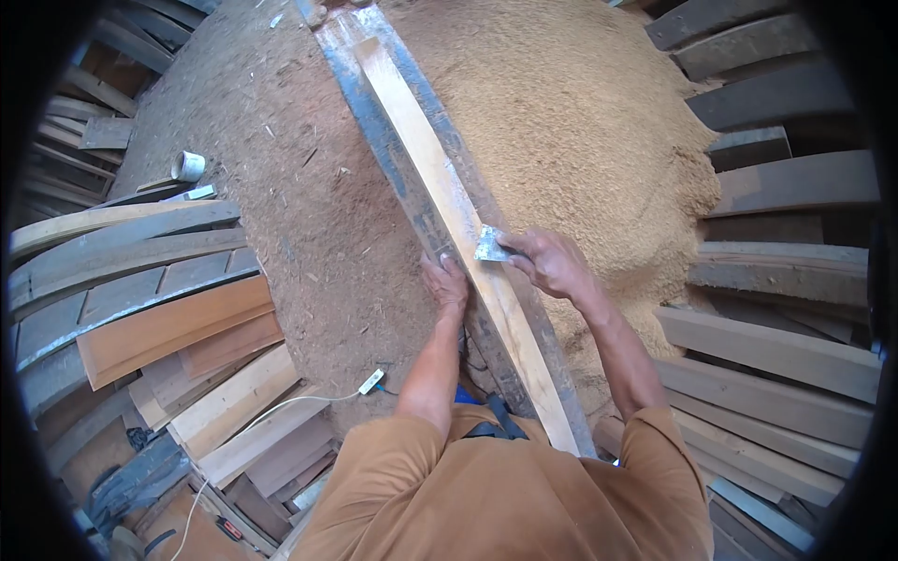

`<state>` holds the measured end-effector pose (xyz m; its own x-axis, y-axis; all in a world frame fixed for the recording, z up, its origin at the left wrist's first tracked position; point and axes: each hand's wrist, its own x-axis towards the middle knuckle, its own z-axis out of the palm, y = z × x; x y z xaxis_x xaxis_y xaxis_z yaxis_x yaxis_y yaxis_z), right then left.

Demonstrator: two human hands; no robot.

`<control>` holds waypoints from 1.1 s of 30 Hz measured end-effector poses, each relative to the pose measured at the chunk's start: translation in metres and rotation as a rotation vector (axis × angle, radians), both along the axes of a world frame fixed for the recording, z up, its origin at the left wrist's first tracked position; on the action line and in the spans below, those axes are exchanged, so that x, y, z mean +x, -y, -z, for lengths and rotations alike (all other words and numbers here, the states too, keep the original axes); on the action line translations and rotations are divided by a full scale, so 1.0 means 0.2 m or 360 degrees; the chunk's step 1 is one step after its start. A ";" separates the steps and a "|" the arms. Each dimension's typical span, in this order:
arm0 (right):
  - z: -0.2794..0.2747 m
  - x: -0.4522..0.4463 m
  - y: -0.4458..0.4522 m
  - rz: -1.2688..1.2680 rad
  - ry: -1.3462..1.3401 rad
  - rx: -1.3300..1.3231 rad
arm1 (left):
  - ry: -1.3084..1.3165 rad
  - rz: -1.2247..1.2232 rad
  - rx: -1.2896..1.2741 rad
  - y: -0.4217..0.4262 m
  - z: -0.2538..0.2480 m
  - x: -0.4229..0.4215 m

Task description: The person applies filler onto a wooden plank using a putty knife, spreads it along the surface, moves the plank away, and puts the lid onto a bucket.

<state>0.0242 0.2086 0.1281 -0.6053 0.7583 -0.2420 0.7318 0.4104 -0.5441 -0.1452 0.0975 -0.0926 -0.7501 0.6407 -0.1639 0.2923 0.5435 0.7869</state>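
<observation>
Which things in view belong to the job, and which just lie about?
In use:
flat metal scraper, in the right hand
long pale wooden beam, left hand beside it
worn blue-stained support beneath it

Seemingly just lying about:
white round container
white rectangular corded block
flat brown wooden panel

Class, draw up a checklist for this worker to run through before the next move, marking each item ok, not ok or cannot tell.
1. Scraper gripped in the right hand: ok.
2. Left hand apart from the blade: ok, though near it, by the left edge of the bench.
3. Pale beam lying lengthwise on the bench: ok.
4. Beam clamped: cannot tell; no clamp shows.
5. Ground beside the bench clear: not ok; a sawdust heap covers the right side.
</observation>
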 end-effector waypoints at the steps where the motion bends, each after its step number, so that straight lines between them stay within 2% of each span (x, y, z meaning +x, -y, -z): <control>1: -0.01 -0.02 -0.02 -0.0036 0.0040 0.0002 | -0.0001 0.0001 0.0003 0.00 0.00 0.00; 8: 0.05 -0.02 -0.07 -0.0236 0.0339 0.0017 | 0.0012 -0.0013 0.0031 0.01 0.00 0.00; 14: -0.17 -0.05 -0.13 -0.0259 0.0573 -0.0170 | 0.0050 -0.0039 0.0000 -0.01 0.02 0.00; 17: -0.15 -0.03 -0.10 -0.0192 0.0321 0.0009 | 0.0042 -0.0032 -0.0013 0.01 0.03 0.00; 20: -0.13 -0.10 -0.10 -0.0229 0.0476 -0.0098 | 0.0028 -0.0026 -0.0018 0.00 0.04 0.00; 23: -0.02 -0.07 -0.09 -0.0246 0.0182 0.0057 | 0.0023 -0.0007 -0.0002 0.00 0.03 0.00; 26: -0.09 -0.08 -0.11 -0.0331 0.0439 -0.0032 | 0.0041 -0.0007 -0.0026 0.00 0.03 -0.01; 33: -0.14 -0.09 -0.13 -0.0337 0.0456 -0.0017 | 0.0023 -0.0015 -0.0035 0.00 0.03 0.00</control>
